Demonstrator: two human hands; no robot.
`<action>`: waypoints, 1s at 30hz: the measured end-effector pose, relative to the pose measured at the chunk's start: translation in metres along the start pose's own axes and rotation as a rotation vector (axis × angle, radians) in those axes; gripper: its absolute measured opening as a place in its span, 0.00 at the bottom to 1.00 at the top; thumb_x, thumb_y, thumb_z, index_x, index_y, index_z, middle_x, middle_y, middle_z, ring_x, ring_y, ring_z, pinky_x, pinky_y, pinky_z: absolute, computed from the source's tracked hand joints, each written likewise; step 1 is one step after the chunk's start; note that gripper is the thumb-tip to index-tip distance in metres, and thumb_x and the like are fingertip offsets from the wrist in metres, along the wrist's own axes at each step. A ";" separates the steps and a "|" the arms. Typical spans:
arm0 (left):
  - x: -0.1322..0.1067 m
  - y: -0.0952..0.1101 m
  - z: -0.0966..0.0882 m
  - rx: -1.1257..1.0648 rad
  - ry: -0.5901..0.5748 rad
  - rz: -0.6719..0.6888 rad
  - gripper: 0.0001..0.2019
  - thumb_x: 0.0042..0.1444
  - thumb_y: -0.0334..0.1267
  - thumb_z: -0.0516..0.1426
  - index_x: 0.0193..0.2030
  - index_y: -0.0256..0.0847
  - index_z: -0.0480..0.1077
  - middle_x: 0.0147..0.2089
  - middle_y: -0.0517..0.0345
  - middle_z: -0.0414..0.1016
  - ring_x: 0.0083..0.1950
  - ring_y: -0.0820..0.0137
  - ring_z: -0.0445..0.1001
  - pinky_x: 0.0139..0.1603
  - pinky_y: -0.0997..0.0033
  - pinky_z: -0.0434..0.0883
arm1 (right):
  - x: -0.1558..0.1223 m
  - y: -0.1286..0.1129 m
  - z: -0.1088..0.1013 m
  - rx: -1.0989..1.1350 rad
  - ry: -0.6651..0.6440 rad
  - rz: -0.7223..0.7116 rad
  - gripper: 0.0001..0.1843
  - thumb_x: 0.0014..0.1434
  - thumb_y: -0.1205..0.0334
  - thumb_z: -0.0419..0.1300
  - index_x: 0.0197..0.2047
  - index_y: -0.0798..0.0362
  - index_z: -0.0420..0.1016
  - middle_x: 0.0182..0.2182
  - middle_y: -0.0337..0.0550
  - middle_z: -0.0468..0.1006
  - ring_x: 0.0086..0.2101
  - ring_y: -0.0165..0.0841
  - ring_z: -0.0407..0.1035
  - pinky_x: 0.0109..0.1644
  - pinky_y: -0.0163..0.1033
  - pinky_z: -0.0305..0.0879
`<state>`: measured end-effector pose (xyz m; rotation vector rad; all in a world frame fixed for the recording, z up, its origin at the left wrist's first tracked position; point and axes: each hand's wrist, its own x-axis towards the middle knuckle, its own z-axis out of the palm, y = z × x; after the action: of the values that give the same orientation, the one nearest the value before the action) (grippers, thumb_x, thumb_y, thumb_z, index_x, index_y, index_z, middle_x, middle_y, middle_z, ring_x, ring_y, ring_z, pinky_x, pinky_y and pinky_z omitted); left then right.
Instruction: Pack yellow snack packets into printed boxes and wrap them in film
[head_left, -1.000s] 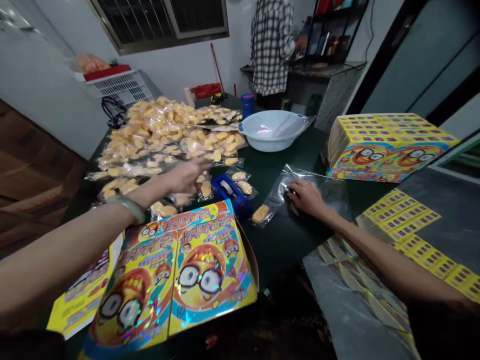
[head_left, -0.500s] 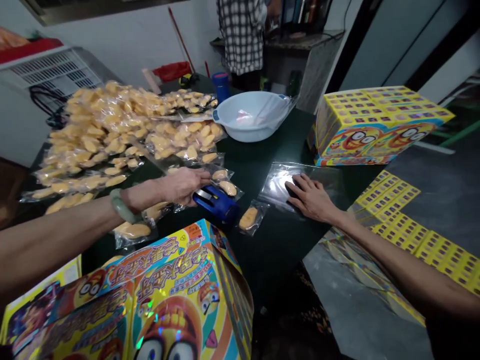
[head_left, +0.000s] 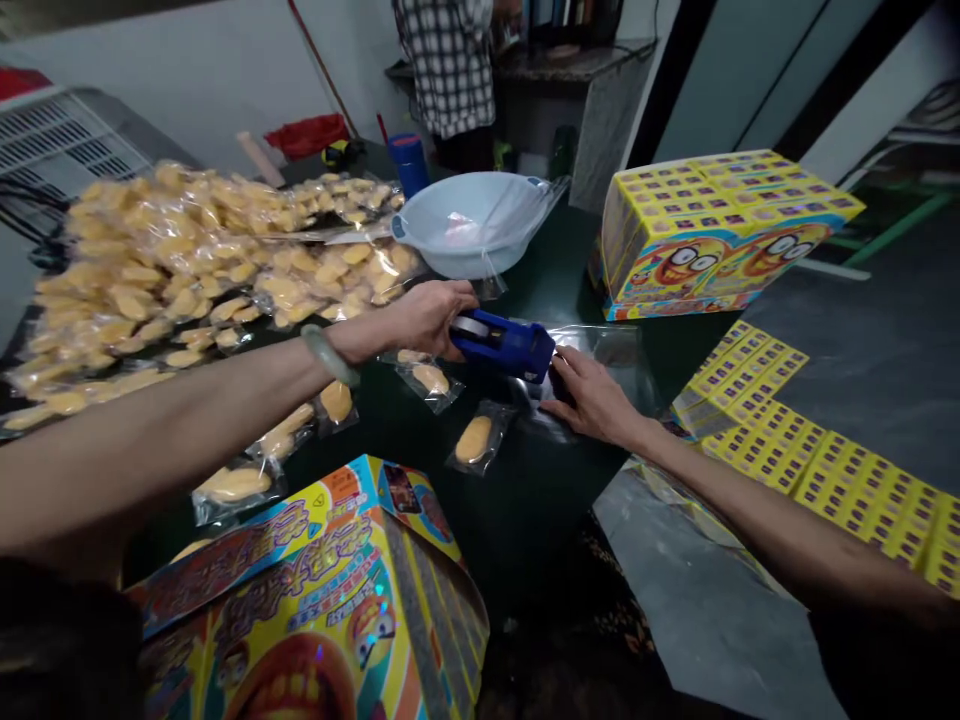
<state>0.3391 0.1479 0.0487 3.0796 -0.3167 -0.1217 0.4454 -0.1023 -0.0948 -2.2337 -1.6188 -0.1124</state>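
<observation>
My left hand (head_left: 431, 318), with a pale green bangle at the wrist, is closed round a blue tape dispenser (head_left: 517, 348) and holds it tilted above the table. A roll of tape shows near the grip. My right hand (head_left: 592, 395) is by the dispenser's front end, its fingers apart over a clear plastic bag (head_left: 626, 350) on the table. The dispenser and the hand cover part of this bag. Just left of it lies one wrapped yellow oval piece (head_left: 474, 440). Another wrapped piece (head_left: 430, 378) lies below my left hand.
A heap of wrapped yellow pieces (head_left: 172, 230) covers the table's left. Behind my hands stand a light-blue basin (head_left: 469, 220) and a blue cup (head_left: 409, 165). Colourful boxes stand at right (head_left: 690, 240) and in front (head_left: 322, 590). A person in a checked shirt (head_left: 446, 70) stands beyond.
My left hand has lifted the tape dispenser and carried it right, over the plastic bag. My right hand has drawn its fingers in from lying flat on the bag. The view has shifted.
</observation>
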 end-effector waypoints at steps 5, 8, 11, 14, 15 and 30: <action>0.036 -0.015 0.015 -0.111 -0.108 0.045 0.23 0.38 0.31 0.67 0.45 0.31 0.72 0.45 0.54 0.69 0.39 0.71 0.64 0.42 0.75 0.61 | -0.016 0.005 0.005 0.222 0.264 0.145 0.27 0.55 0.50 0.58 0.54 0.56 0.64 0.56 0.64 0.65 0.57 0.53 0.61 0.56 0.60 0.62; 0.043 -0.020 0.019 -0.205 -0.143 0.048 0.25 0.37 0.29 0.67 0.47 0.33 0.71 0.46 0.58 0.70 0.41 0.73 0.64 0.44 0.79 0.61 | -0.019 0.006 0.003 0.329 0.342 0.183 0.19 0.56 0.58 0.56 0.51 0.55 0.65 0.54 0.62 0.68 0.55 0.49 0.64 0.56 0.58 0.63; 0.041 -0.018 0.010 -0.284 -0.099 0.012 0.30 0.34 0.29 0.69 0.49 0.34 0.71 0.49 0.58 0.71 0.44 0.74 0.64 0.48 0.80 0.61 | -0.017 0.005 0.001 0.371 0.348 0.184 0.17 0.55 0.59 0.55 0.48 0.53 0.66 0.52 0.60 0.69 0.53 0.48 0.65 0.56 0.57 0.63; 0.027 -0.011 -0.013 -0.278 0.017 -0.076 0.27 0.39 0.36 0.69 0.49 0.33 0.71 0.49 0.56 0.72 0.45 0.73 0.66 0.47 0.79 0.62 | -0.016 0.006 0.004 0.394 0.373 0.189 0.16 0.55 0.60 0.55 0.48 0.53 0.66 0.50 0.60 0.70 0.52 0.47 0.66 0.55 0.56 0.64; 0.020 -0.008 -0.023 -0.293 0.087 -0.129 0.23 0.44 0.39 0.67 0.47 0.31 0.72 0.47 0.55 0.73 0.43 0.74 0.67 0.45 0.78 0.63 | -0.016 0.008 0.005 0.404 0.380 0.196 0.16 0.55 0.60 0.54 0.48 0.53 0.66 0.49 0.59 0.71 0.51 0.47 0.67 0.54 0.55 0.65; -0.150 0.151 -0.144 -1.089 0.097 -0.224 0.09 0.38 0.32 0.67 0.25 0.34 0.72 0.22 0.55 0.75 0.22 0.74 0.72 0.23 0.76 0.67 | 0.027 -0.169 -0.226 0.351 0.674 -0.675 0.39 0.56 0.44 0.59 0.63 0.61 0.59 0.58 0.56 0.67 0.58 0.42 0.61 0.61 0.47 0.62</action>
<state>0.1744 0.0356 0.2109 2.0140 0.0963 -0.1015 0.3320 -0.1113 0.1655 -1.1347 -1.7276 -0.6261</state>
